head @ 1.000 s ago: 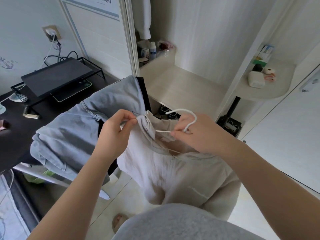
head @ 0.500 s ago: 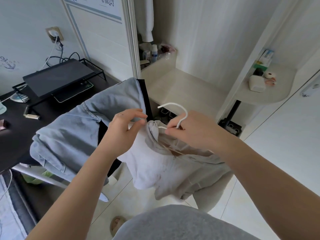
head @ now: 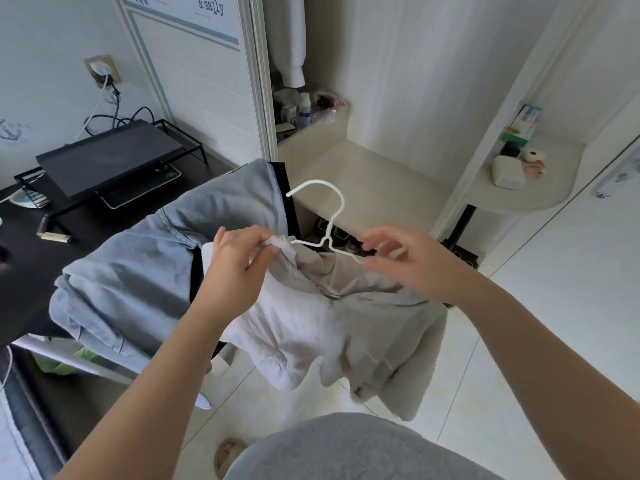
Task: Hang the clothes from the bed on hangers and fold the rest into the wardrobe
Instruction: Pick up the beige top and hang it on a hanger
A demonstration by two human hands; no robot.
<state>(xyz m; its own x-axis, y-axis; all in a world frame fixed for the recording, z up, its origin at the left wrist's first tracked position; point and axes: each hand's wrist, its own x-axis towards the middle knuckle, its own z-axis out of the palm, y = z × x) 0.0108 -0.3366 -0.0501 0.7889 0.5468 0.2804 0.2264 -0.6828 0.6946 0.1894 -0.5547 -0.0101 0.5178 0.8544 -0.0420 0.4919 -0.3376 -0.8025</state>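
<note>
A pale beige garment [head: 332, 327] hangs in front of me on a white wire hanger [head: 327, 216], whose hook points up and left. My left hand [head: 242, 261] pinches the garment's bunched shoulder at the hanger's left arm. My right hand [head: 405, 261] pinches the garment's other shoulder over the hanger's right arm. Behind them, blue denim clothing [head: 166, 258] is draped over a dark chair back [head: 287, 199]. The open wardrobe [head: 374, 178] lies straight ahead.
A white garment [head: 289, 39] hangs inside the wardrobe above bottles and small items [head: 304, 109]. A rounded corner shelf [head: 530, 192] with boxes stands at the right. A black desk [head: 31, 258] with a monitor riser [head: 110, 157] is at the left. My foot [head: 228, 455] is on the tiled floor.
The hanger's hook has risen clear of the collar. My hands have moved apart to the two shoulders, and the garment now hangs spread lower.
</note>
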